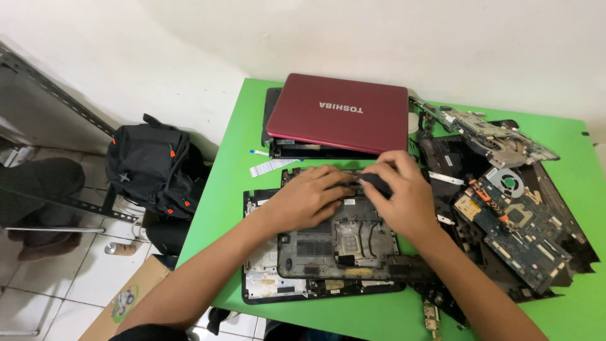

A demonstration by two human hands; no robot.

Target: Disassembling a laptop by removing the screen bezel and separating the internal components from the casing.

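Green laminate covers the counter (227,189), on which a dismantled laptop is laid out. Far left of the hands, off the counter, a black backpack (151,164) is seen on the floor. The left hand (309,197) is laid flat, fingers extended, on the upper edge of the black laptop base shell (334,243), pinning it down without gripping anything. The right hand (401,189) is curled around a small black part (374,183) at that same edge; how firmly it is held cannot be told. Just beyond both hands a closed red laptop (338,112) is stacked. Right of the right hand, bare circuit boards (514,221) are heaped. In judgement, steady downward pressure from the left hand and an even, untwisted pull are advised.
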